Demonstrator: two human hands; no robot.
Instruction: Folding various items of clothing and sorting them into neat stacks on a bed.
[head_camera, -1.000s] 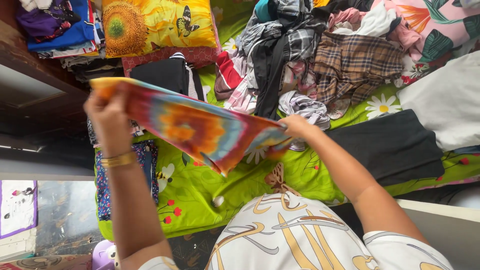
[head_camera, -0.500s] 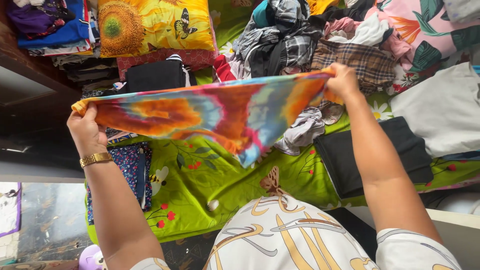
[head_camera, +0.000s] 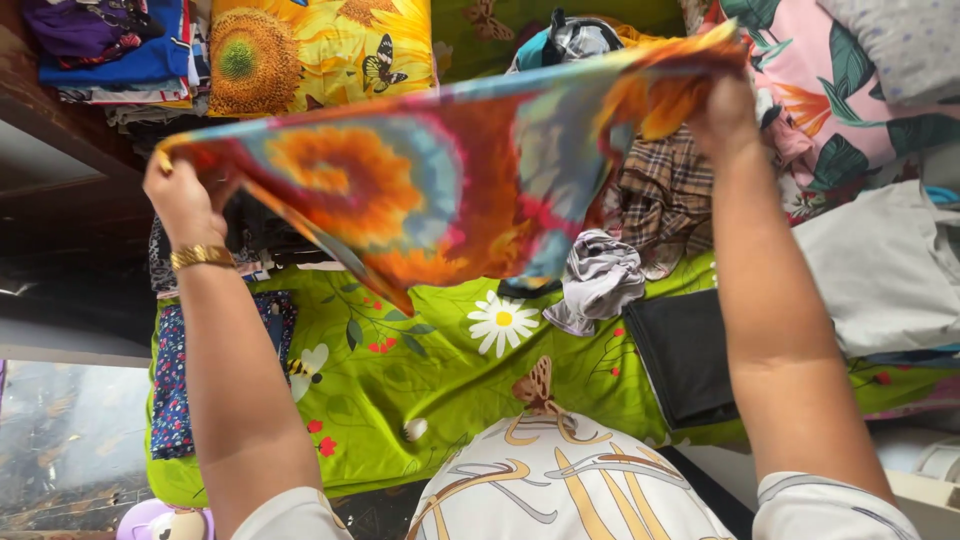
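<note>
Head view: a tie-dye cloth (head_camera: 450, 190) was held stretched above the green floral bedsheet (head_camera: 440, 370).
One corner was pinched by the left hand (head_camera: 185, 200), the other by the right hand (head_camera: 722, 112), arms well apart.

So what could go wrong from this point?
Both hands, left hand and right hand, pinch only the top corners of the tie-dye cloth, so a corner could slip and the cloth drop onto the green sheet. The hanging point dangles close to the grey garment and the clothes pile, so it might snag or drag them.
</note>
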